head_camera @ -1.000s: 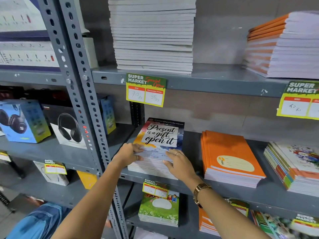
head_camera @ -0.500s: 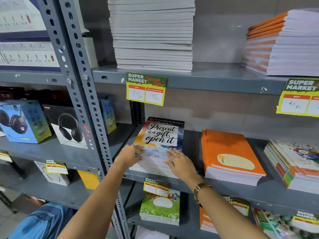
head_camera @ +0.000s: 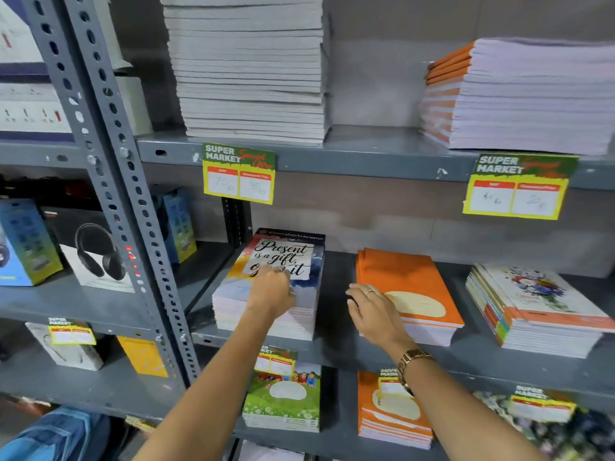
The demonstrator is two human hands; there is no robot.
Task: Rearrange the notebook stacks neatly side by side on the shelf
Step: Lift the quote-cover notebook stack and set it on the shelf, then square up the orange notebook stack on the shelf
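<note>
On the middle grey shelf (head_camera: 336,347) stand three notebook stacks. The left stack (head_camera: 299,247) has a cover reading "Present is a gift, open it". My left hand (head_camera: 271,289) lies on top of it, fingers bent down on the cover. In the middle sits an orange stack (head_camera: 399,274) with a cream oval label. My right hand (head_camera: 374,311) hovers at that stack's left front corner, fingers apart, holding nothing. A floral stack (head_camera: 532,311) rests at the right, angled.
A perforated steel upright (head_camera: 109,181) stands left of my hands. Tall stacks (head_camera: 249,68) and orange-edged ones (head_camera: 519,98) fill the shelf above, with price tags (head_camera: 238,173) hanging from its edge. Headphone boxes (head_camera: 96,257) sit at the left; more notebooks (head_camera: 283,397) lie below.
My right hand left the left stack and moved right to the orange stack. My left hand slid up onto the top of the left stack's cover.
</note>
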